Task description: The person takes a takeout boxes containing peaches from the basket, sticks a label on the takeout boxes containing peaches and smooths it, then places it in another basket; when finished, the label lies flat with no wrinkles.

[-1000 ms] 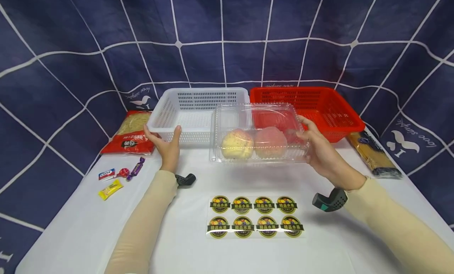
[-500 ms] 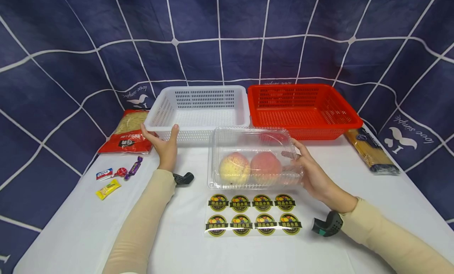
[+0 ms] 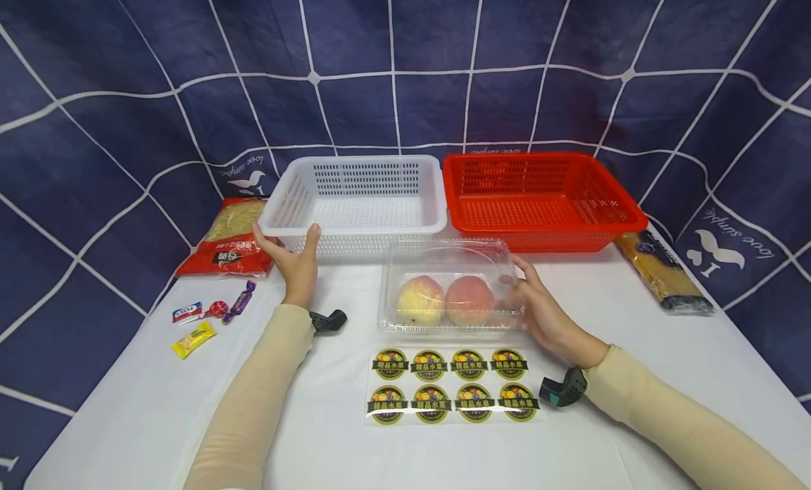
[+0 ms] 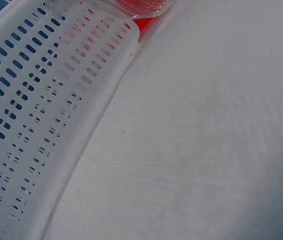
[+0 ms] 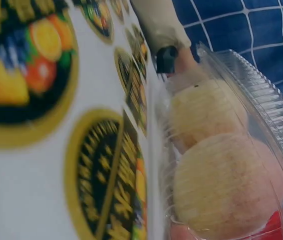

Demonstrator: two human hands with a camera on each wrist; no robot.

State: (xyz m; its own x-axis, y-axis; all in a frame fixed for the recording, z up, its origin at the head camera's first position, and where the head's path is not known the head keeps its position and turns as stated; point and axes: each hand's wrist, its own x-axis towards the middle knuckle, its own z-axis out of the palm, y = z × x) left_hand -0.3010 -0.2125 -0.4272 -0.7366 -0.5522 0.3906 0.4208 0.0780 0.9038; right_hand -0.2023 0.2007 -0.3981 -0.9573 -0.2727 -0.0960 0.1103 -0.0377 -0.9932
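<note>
A lidded clear plastic clamshell box (image 3: 453, 254) holds two peaches, a yellowish one (image 3: 421, 300) and a pinker one (image 3: 470, 300). My right hand (image 3: 546, 312) grips the box by its right end, low over the table, just behind the sticker sheet (image 3: 453, 386). Seen from the right wrist, both peaches (image 5: 226, 185) press near the clear wall. My left hand (image 3: 296, 268) touches the front left corner of the white basket (image 3: 355, 240), thumb and a finger spread straight apart. The left wrist view has the basket wall (image 4: 46, 115) without the hand.
A red basket (image 3: 545, 240) stands right of the white one. On the left lie a red food bag (image 3: 228, 247), a purple candy (image 3: 239, 302), a lollipop (image 3: 217, 308) and a yellow packet (image 3: 193, 340). A noodle pack (image 3: 665, 272) lies at right.
My right hand has brought the box of peaches down and toward me from in front of the baskets, then slightly left. My left hand stays at the white basket's corner.
</note>
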